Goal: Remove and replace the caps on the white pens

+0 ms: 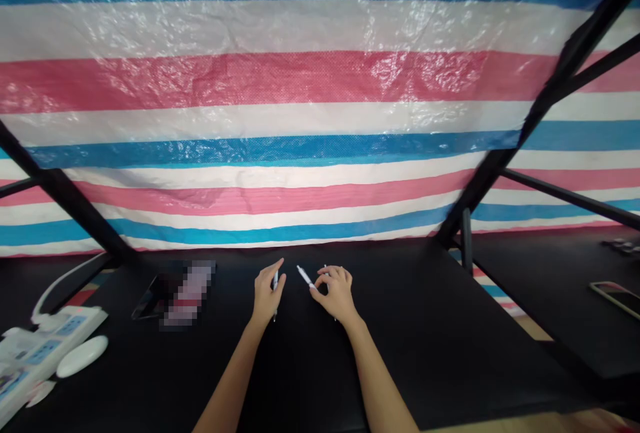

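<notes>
Toward the far edge of the black table (400, 353), the left hand (266, 294) is gripping a slim upright pen (275, 289), while the right hand (336, 293) is pinching a white pen (304, 276) angled just beside it.

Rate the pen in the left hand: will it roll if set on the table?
The pen in the left hand is probably stiff and light, judging by its slim, straight barrel. Its round-looking body suggests it would likely roll on the flat black table if pushed.
</notes>
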Available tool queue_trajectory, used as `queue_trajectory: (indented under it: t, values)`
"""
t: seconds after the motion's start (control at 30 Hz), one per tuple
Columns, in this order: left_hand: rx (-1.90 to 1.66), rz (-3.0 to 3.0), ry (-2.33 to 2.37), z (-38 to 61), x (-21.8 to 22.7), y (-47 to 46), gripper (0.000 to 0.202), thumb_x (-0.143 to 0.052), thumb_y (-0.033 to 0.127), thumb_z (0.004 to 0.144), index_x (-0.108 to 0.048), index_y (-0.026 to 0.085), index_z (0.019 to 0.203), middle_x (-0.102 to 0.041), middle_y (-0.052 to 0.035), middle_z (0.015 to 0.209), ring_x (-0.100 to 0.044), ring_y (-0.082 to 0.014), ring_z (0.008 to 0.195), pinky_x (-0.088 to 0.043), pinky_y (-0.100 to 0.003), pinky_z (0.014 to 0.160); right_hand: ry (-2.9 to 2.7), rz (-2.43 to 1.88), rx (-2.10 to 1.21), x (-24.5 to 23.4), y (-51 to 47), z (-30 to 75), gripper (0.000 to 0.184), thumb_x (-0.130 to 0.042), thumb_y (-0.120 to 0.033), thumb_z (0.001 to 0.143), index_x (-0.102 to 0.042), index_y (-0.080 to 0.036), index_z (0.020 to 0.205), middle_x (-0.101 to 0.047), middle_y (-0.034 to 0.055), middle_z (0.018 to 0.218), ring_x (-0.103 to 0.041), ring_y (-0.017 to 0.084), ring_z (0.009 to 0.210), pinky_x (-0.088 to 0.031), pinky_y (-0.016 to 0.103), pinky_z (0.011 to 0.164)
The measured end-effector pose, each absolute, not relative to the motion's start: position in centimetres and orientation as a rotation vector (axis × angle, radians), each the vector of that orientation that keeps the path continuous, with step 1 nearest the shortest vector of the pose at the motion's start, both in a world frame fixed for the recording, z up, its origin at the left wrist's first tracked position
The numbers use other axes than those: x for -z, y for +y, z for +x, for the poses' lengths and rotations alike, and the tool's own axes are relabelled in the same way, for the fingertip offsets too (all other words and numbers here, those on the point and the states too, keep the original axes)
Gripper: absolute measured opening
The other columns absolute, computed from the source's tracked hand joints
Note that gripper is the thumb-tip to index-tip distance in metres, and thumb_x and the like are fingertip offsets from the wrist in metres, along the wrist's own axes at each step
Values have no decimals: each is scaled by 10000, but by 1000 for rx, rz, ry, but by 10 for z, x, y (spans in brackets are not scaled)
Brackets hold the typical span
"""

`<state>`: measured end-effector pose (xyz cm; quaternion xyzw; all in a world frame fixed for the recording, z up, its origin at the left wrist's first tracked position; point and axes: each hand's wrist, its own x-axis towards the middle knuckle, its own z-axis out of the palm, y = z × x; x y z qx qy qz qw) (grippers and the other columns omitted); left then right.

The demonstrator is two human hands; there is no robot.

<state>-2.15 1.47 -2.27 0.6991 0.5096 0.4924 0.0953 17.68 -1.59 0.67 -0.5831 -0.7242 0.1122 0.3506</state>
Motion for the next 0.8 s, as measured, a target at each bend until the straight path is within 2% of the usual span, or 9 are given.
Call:
queue_trajectory:
  t: [0.13, 0.23, 0.4, 0.53, 0.63, 0.8]
  values:
    - [-1349, 2166, 1391, -18, 21, 15, 317, -493, 286, 838, -600, 275, 1136, -663, -37, 1090, -589, -211, 1014, -429, -415, 930, -1926, -1379, -472, -11, -18, 175, 116, -581, -308, 763, -608, -233, 679, -649, -33, 699, -587, 169, 805, -162, 453, 1018]
    - [-1340, 2131, 1374, -17, 20, 15, 247, -497, 276, 839, -645, 268, 1037, -686, -32, 1026, -612, -201, 947, -436, -407, 909, -1946, -1331, -553, -11, -19, 173, 136, -559, -308, 788, -609, -234, 685, -612, -60, 587, -592, 147, 717, -177, 447, 1011]
    - [-1451, 2006, 1392, -18, 17, 17, 158, -516, 314, 823, -645, 224, 831, -679, -49, 941, -608, -205, 923, -449, -387, 876, -1910, -1307, -642, -12, -15, 178, 144, -550, -347, 802, -639, -239, 767, -637, -48, 644, -594, 149, 699, -233, 443, 970]
    - [-1573, 1841, 1433, -22, 18, 20, 187, -474, 341, 837, -598, 207, 797, -642, -65, 931, -596, -200, 915, -462, -362, 850, -1780, -1293, -772, -9, -10, 187, 194, -588, -357, 772, -634, -247, 925, -645, -42, 662, -599, 166, 689, -331, 418, 900]
    - [-1596, 1787, 1476, -23, 21, 22, 205, -445, 353, 848, -579, 204, 811, -626, -70, 919, -587, -202, 909, -460, -362, 844, -1686, -1232, -889, -4, -5, 193, 210, -578, -387, 776, -659, -222, 878, -663, 0, 699, -612, 189, 713, -416, 351, 781]
    - [-1545, 1879, 1502, -22, 25, 22, 220, -399, 339, 868, -576, 214, 833, -611, -70, 956, -569, -204, 945, -429, -387, 891, -1587, -1136, -985, 3, 0, 195, 303, -532, -454, 804, -675, -187, 807, -669, 27, 673, -620, 196, 727, -442, 318, 751]
